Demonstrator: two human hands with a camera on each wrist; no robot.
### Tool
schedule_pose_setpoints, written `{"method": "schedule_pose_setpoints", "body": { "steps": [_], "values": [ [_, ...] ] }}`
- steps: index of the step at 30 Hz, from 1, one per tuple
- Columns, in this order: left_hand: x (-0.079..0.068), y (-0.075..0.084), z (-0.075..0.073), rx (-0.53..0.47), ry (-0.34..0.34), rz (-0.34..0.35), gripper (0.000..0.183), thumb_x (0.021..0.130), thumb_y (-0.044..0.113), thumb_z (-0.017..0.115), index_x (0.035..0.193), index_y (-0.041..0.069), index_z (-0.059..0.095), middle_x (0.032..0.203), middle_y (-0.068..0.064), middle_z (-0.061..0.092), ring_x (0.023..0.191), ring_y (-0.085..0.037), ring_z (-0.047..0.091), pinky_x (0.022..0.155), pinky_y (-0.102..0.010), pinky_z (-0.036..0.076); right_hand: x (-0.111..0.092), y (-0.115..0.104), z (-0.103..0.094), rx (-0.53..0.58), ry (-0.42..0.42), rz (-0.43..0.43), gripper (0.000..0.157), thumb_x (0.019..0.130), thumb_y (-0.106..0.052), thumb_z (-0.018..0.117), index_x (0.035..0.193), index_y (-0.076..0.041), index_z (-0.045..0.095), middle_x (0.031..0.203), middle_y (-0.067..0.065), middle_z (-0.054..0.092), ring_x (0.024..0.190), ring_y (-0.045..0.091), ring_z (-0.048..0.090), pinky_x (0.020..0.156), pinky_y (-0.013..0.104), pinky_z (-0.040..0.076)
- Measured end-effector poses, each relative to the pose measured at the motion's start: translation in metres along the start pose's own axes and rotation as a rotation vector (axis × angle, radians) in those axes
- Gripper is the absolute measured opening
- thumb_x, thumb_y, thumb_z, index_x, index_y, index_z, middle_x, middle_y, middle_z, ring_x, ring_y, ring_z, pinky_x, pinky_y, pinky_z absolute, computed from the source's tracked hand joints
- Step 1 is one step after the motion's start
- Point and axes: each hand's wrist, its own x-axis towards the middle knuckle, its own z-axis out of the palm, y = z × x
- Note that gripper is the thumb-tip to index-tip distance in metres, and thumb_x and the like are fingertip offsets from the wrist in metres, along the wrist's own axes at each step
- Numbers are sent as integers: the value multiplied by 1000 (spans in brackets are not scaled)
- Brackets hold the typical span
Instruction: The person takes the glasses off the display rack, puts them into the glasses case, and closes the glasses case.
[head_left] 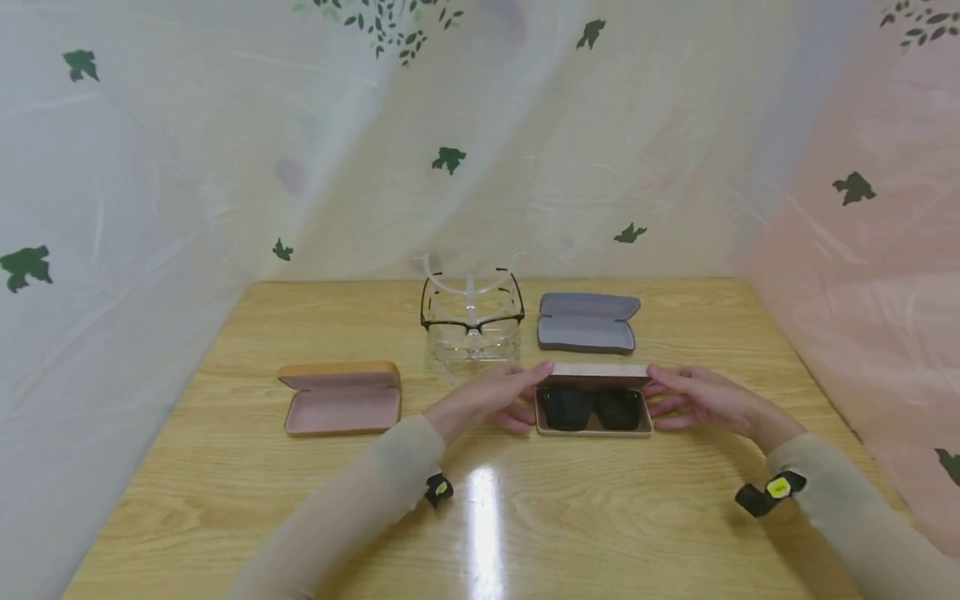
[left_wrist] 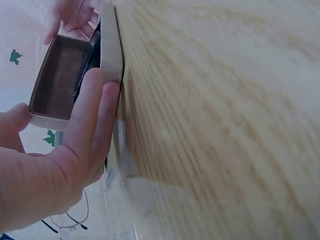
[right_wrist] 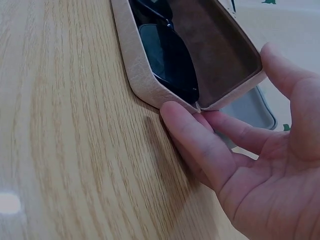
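Observation:
A beige glasses case [head_left: 595,432] stands on the table with its lid half raised. Dark sunglasses [head_left: 567,409] lie folded inside, lenses toward me. At the case's left end, my left hand [head_left: 504,397] holds it, thumb on the lid's edge and fingers along the base, as the left wrist view also shows. My right hand [head_left: 693,398] holds the other end likewise; in the right wrist view its thumb [right_wrist: 280,67] touches the lid corner and its fingers [right_wrist: 200,140] meet the base near the hinge.
Behind, a clear display stand [head_left: 470,287] carries black-framed glasses [head_left: 474,326] and thin-rimmed glasses [head_left: 476,353]. An orange case [head_left: 342,425] with a pink lining lies open at left. A grey case [head_left: 587,333] lies open behind the beige one. Patterned curtains enclose the wooden table [head_left: 600,517].

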Motion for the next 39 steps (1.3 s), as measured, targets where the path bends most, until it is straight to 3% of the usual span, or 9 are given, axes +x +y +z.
{"method": "schedule_pose_setpoints", "body": {
  "steps": [7,13,17,26,31,39],
  "values": [
    [2,-3,-1,-15,-14,9,89,90,63,67,143,-5,45,132,-20,58,88,-30,72,71,-38,63,1,2,-2,20,-14,-2,72,110,-35,45,147,21,17,141,31,44,110,29,65,96,48,55],
    [2,-5,-3,-21,-41,17,83,92,56,69,144,-5,46,136,-21,55,92,-31,71,73,-38,63,0,5,-4,23,-73,-27,69,110,-30,45,147,22,20,135,22,53,111,29,65,97,48,54],
    [0,-6,-3,-24,-52,25,79,92,52,72,144,-3,48,139,-20,54,95,-31,71,75,-39,63,0,6,-7,17,-118,-41,69,110,-27,45,149,22,16,139,23,53,115,29,64,98,49,53],
    [-1,-9,-3,-37,-81,34,76,92,45,74,143,-4,47,138,-18,54,97,-30,70,76,-40,63,-1,8,-9,37,-152,-41,62,109,-18,48,152,17,19,132,15,61,116,29,63,100,50,52],
    [-4,-8,-3,-62,-101,37,75,93,33,76,146,-7,41,136,-20,55,99,-33,69,79,-41,62,-2,9,-7,11,-159,-51,70,106,-12,54,153,17,11,137,17,54,121,26,60,103,48,50],
    [3,-15,1,-104,-71,48,58,88,-4,74,140,-7,47,120,-17,60,92,-29,69,80,-38,62,-5,14,2,-162,-56,-47,70,94,-7,72,150,6,32,137,24,45,112,28,58,93,41,58]
  ]
}}
